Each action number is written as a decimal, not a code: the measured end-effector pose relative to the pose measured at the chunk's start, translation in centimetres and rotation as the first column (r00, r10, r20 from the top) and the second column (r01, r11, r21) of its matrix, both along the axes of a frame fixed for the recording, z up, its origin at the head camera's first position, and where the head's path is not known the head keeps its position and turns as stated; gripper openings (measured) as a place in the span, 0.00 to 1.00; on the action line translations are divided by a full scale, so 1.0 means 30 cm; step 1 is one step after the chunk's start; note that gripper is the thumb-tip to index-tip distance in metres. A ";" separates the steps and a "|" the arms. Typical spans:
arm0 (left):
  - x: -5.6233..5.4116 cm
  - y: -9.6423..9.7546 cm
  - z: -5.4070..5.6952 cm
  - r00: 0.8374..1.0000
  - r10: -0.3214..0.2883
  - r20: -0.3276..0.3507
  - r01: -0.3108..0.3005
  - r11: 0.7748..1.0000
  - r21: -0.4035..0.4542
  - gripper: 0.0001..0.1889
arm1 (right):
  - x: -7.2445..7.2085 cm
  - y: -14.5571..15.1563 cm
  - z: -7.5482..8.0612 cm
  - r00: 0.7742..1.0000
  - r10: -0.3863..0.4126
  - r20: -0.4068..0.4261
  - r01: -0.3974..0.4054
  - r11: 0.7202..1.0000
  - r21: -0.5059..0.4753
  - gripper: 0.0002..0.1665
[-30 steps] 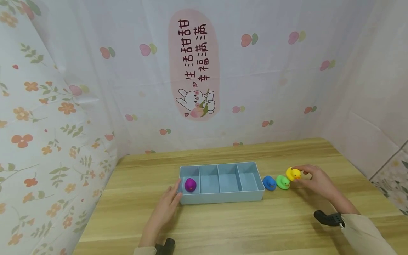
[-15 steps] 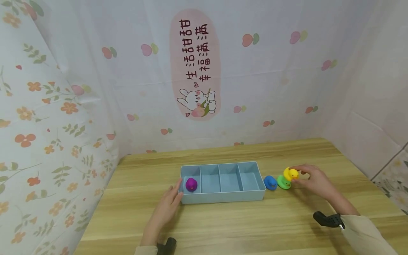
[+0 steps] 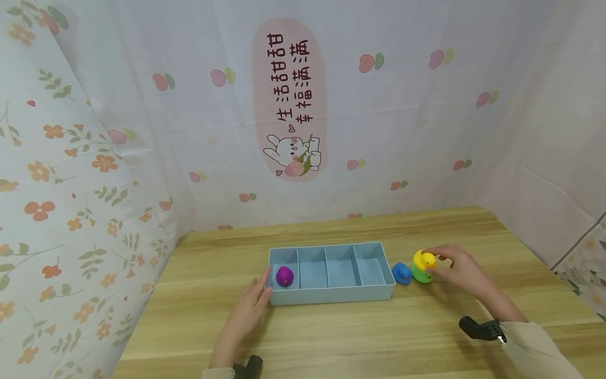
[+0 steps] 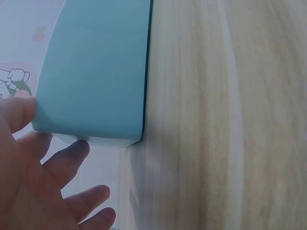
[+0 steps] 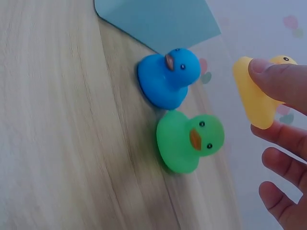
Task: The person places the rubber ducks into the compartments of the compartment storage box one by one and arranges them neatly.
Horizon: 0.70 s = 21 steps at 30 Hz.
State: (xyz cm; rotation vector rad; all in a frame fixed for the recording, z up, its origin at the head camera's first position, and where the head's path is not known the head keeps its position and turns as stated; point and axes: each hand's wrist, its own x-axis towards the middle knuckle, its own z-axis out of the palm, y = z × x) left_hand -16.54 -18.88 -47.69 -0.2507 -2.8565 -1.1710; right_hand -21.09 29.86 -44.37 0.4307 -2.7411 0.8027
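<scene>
My right hand [image 3: 456, 268] pinches a yellow rubber duck [image 5: 256, 98] between thumb and fingers. In the head view this duck overlaps a green rubber duck [image 3: 419, 276]; the right wrist view shows it lifted clear of the green one. A blue rubber duck [image 5: 163, 79] stands on the table between the green duck and a light blue tray [image 3: 331, 293] with several compartments in a row. A purple duck [image 3: 284, 276] sits in its leftmost compartment. My left hand [image 3: 248, 305] touches the tray's left end, thumb at the front corner, other fingers extended along the end wall.
The wooden table [image 3: 331, 337] runs back to a hanging printed cloth [image 3: 208, 131], with flowered cloth [image 3: 85, 210] along the left side. A black wrist camera mount [image 3: 480, 329] sits on the right wrist.
My right hand has moved left with the yellow duck, from the right of the green duck to over it in the head view. The left hand stays at the tray's end.
</scene>
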 end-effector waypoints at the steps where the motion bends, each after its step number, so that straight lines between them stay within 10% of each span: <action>1: 0.000 -0.001 0.000 1.000 -0.001 -0.003 0.001 1.000 0.000 0.27 | 0.001 -0.005 0.002 1.000 0.001 0.007 -0.001 1.000 -0.002 0.23; 21: 0.002 -0.002 -0.001 1.000 0.008 0.019 -0.008 1.000 0.014 0.27 | -0.006 -0.090 0.033 0.999 0.041 0.029 -0.041 0.999 0.009 0.23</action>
